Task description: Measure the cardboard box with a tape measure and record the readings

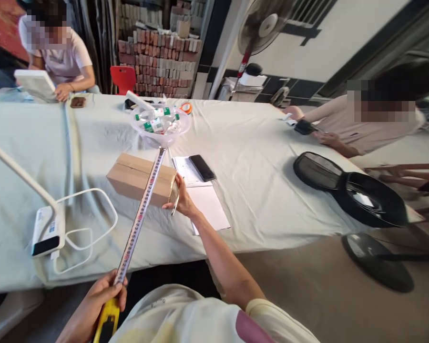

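Observation:
My left hand grips a yellow tape measure near my body. Its blade stretches away over a brown cardboard box to a clear plastic bowl. My right hand rests against the right end of the box, fingers curled round a thin pen-like object that points down. The box lies on a table covered with a white cloth.
A black phone lies on white papers right of the box. The bowl holds small green-labelled bottles. A white power bank with cable sits left. Black pans lie right. Two other people sit at the table; a fan stands behind.

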`<state>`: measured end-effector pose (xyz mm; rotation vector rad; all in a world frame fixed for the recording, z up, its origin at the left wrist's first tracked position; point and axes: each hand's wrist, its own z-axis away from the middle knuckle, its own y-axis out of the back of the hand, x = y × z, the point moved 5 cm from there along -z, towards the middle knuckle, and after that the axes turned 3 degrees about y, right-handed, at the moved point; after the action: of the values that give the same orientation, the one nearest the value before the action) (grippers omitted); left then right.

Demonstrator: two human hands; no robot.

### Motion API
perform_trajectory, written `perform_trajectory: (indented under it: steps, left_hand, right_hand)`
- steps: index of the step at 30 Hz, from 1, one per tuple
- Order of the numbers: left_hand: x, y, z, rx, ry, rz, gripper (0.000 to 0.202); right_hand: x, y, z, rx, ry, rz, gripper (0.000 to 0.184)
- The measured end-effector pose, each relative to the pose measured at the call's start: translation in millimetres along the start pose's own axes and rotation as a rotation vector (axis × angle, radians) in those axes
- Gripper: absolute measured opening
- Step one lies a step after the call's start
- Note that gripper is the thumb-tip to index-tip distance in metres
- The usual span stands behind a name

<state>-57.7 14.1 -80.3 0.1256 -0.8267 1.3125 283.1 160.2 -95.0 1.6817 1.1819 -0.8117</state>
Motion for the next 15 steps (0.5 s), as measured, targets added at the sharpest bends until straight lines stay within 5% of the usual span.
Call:
perform_trajectory:
  steps: [6,15]
  left_hand:
    - [-15,6.8,7,-0.001,0.005,0.042,0.031]
    - [-20,13.2,23,0.001,0.017,0.002,0.029]
  right_hand:
    - [1,6,-1,0.029,-0.035,0.039,0.140]
    - [-14,26,-8,0.007,0.172,0.163,0.136]
